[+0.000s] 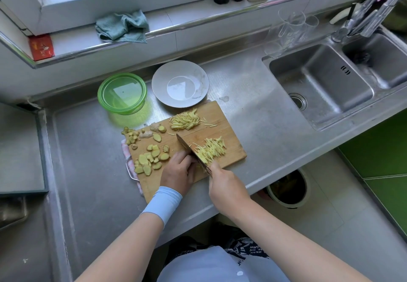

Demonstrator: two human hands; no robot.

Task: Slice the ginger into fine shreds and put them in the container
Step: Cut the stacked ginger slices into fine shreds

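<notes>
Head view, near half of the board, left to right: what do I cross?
Ginger slices → left hand → shreds. The knife and right hand overlap these, so they are left out.

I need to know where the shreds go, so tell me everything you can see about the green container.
The container is round, translucent green plastic by its look, with a clear, green-rimmed lid on. It stands upright on the steel counter, left of the grey plate, beyond the board. Nothing shows inside. Nothing else touches it.
</notes>
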